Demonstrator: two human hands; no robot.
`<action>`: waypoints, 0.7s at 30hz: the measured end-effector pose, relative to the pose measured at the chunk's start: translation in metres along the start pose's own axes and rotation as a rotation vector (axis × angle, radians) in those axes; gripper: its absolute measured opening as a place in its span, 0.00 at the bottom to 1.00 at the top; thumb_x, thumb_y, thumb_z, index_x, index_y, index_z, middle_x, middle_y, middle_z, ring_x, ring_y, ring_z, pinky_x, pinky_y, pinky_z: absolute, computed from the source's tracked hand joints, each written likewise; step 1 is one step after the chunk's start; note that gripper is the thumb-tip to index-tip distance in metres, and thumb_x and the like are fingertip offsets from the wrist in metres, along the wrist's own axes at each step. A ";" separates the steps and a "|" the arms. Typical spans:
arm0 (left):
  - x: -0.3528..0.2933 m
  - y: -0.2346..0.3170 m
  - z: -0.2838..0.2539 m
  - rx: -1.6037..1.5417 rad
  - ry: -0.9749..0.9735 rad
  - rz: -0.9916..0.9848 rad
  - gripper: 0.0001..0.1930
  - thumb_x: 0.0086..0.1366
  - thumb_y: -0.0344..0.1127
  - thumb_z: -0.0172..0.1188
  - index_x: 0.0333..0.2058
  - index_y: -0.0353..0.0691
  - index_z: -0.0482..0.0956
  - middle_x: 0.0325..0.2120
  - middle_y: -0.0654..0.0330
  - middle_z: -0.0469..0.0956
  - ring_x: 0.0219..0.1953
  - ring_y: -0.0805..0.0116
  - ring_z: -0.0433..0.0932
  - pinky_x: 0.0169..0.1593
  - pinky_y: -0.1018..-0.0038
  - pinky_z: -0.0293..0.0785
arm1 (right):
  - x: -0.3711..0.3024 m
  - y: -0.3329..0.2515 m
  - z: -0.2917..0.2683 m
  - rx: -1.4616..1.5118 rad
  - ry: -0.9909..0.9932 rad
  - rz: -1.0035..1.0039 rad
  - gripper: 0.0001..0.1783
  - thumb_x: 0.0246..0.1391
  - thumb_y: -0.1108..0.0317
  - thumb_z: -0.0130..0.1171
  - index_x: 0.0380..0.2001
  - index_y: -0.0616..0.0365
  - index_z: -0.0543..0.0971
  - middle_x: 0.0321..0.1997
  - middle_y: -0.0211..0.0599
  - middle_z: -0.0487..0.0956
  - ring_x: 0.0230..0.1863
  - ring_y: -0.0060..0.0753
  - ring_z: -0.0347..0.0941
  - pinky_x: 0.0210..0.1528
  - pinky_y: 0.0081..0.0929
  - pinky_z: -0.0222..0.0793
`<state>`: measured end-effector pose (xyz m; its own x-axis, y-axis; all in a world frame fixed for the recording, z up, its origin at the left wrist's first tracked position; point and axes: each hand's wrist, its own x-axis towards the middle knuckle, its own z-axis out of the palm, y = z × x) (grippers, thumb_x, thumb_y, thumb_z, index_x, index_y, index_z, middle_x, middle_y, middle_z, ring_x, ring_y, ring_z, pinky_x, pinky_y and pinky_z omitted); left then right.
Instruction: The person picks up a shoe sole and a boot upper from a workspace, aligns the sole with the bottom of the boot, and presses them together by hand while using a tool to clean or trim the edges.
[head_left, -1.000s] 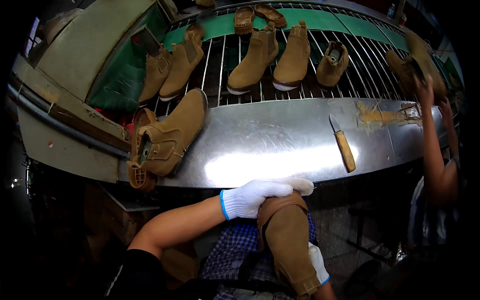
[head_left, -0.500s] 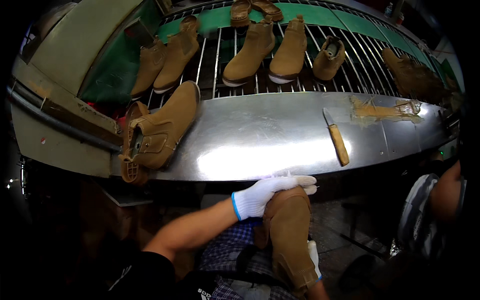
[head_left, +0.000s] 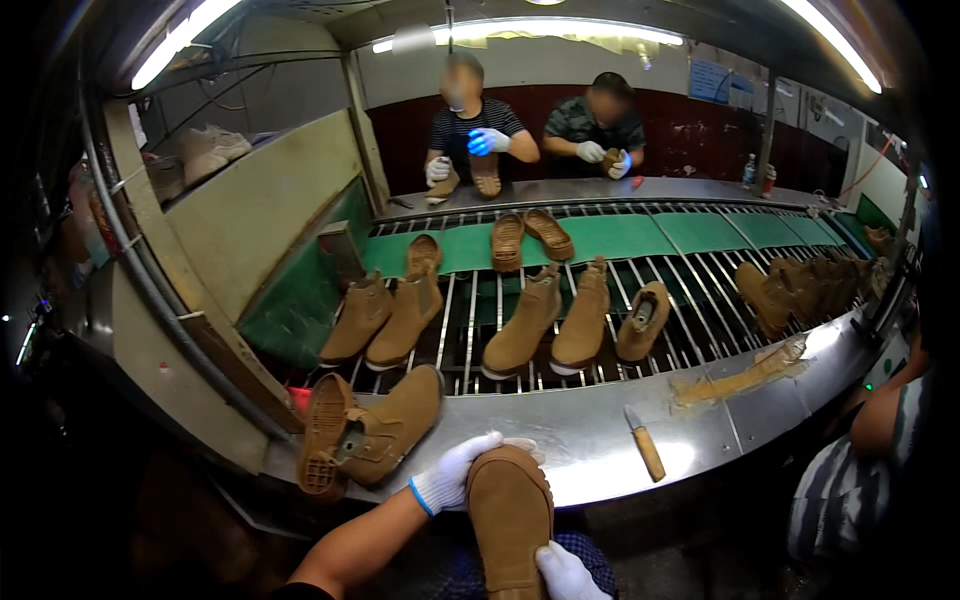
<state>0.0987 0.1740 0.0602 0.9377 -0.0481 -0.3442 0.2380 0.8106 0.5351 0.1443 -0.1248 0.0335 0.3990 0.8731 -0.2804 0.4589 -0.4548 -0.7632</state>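
A tan suede boot (head_left: 508,525) stands toe-up in front of me, held between both hands. Its thick brown sole edge runs around the toe at the top. My left hand (head_left: 458,478), in a white knit glove with a blue cuff, grips the toe end; its fingers reach behind and are partly hidden. Lower down on the right side, my right hand (head_left: 568,573), also gloved, holds the boot with the thumb pressed on the upper. Its other fingers are out of sight. Beyond the hands, a knife (head_left: 647,446) with a wooden handle lies on the metal ledge (head_left: 580,420).
On the ledge at left lie another boot (head_left: 405,425) and a loose sole (head_left: 325,432). Several boots (head_left: 525,325) rest on the roller conveyor (head_left: 462,340), with soles (head_left: 507,240) on its green strip. Two people work across it; a striped sleeve (head_left: 840,500) is close at right.
My view has tilted up, bringing the far bench and two people into sight. The boot has turned more upright, and my right thumb now shows on its upper.
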 end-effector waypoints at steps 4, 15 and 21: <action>-0.020 -0.016 -0.020 -0.009 0.135 -0.018 0.34 0.84 0.52 0.40 0.73 0.26 0.61 0.73 0.37 0.65 0.74 0.45 0.67 0.78 0.52 0.61 | 0.004 -0.031 -0.059 -0.036 -0.402 0.033 0.28 0.72 0.52 0.58 0.59 0.67 0.80 0.56 0.50 0.85 0.57 0.42 0.82 0.61 0.40 0.79; -0.042 -0.015 -0.041 -0.026 -0.121 0.089 0.34 0.83 0.52 0.41 0.70 0.24 0.65 0.71 0.35 0.67 0.73 0.45 0.69 0.78 0.54 0.61 | 0.058 -0.025 -0.040 0.383 0.168 -0.345 0.47 0.58 0.57 0.79 0.71 0.69 0.67 0.59 0.54 0.83 0.55 0.41 0.85 0.59 0.35 0.82; -0.026 -0.016 -0.015 0.098 0.292 -0.032 0.29 0.81 0.51 0.50 0.62 0.27 0.76 0.60 0.42 0.81 0.60 0.54 0.82 0.67 0.59 0.76 | 0.085 -0.060 -0.102 0.232 -0.138 -0.233 0.47 0.55 0.55 0.80 0.72 0.60 0.69 0.43 0.40 0.85 0.42 0.30 0.84 0.48 0.30 0.83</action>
<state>0.0663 0.1710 0.0490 0.8203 0.1085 -0.5615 0.3026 0.7508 0.5871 0.2320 -0.0414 0.1148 0.1868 0.9713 -0.1470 0.3262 -0.2024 -0.9234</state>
